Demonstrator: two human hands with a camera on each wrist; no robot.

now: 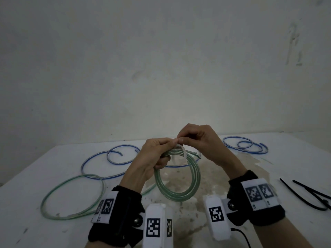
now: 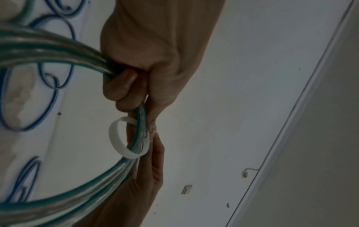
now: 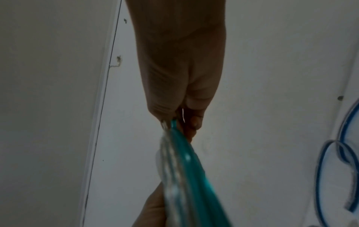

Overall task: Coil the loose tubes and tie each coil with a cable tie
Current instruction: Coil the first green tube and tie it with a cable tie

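Holding a green tube coil up above the table, both hands meeting at its top. Left hand is gripping the bunched strands w/ lower fingers curled round them — thumb and forefinger are pinching one part of a white cable tie. Right hand is pinching the tie's other part, fingertips touching the left's. Tie is forming a loose loop around the strands, not cinched; left wrist view is showing a gap between loop and tube. Coil is hanging down from the hands, approx three or four turns.

On the table: a loose green tube lying at left in one wide loop, a blue tube sprawling behind it, another blue tube curling at far right near the wall. Black cable ties are lying at right edge — well apart from the hands. Wrist straps w/ markers are sitting on both arms.
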